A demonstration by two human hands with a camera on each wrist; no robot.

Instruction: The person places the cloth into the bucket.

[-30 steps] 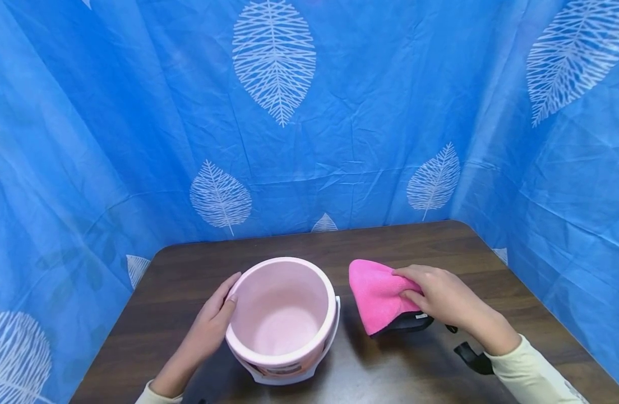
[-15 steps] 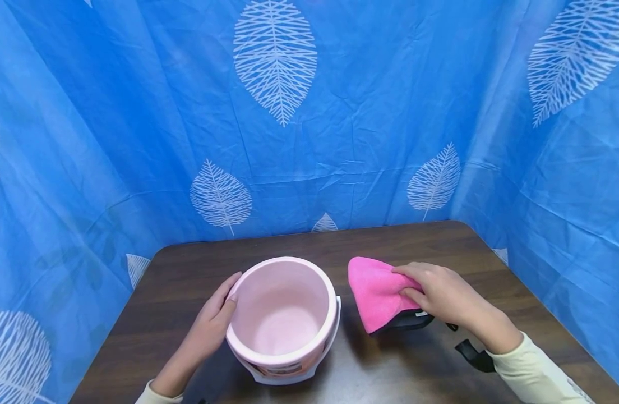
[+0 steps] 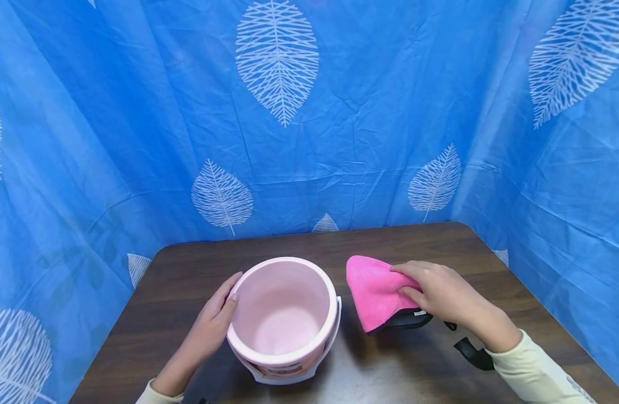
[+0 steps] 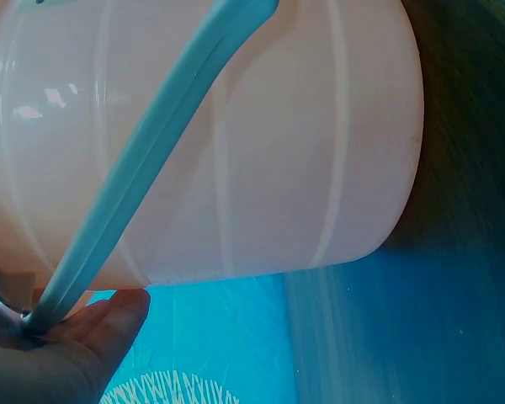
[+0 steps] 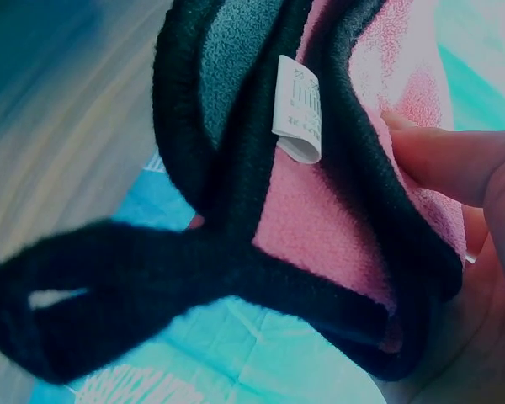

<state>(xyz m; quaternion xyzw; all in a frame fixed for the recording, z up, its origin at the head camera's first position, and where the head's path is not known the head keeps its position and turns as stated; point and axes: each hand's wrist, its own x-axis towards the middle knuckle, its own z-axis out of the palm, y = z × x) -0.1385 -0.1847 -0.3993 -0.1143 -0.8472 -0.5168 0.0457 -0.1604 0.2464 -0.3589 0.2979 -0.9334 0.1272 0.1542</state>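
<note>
In the head view a pale pink bucket point(image 3: 284, 289) stands upright at the middle front of the table. My left hand point(image 3: 208, 322) grips its left rim, thumb over the edge and fingers outside. The bucket's handle point(image 4: 135, 185) hangs down along its side in the left wrist view. To the right, my right hand point(image 3: 440, 292) pinches a bright pink cloth point(image 3: 372, 292) between thumb and fingers, holding it above the table. Black edging, a white label point(image 5: 299, 109) and a black hanging loop point(image 5: 135, 244) show on the cloth in the right wrist view.
The dark wooden table point(image 3: 309, 241) has rounded far corners. A blue curtain point(image 3: 340, 112) with white leaf prints encloses its back and sides. A black band point(image 3: 473, 354) shows beside the right sleeve point(image 3: 536, 370).
The right hand and the pink cloth have shifted very slightly up and left in the head view. The left hand and the bucket stay nearly where they were.
</note>
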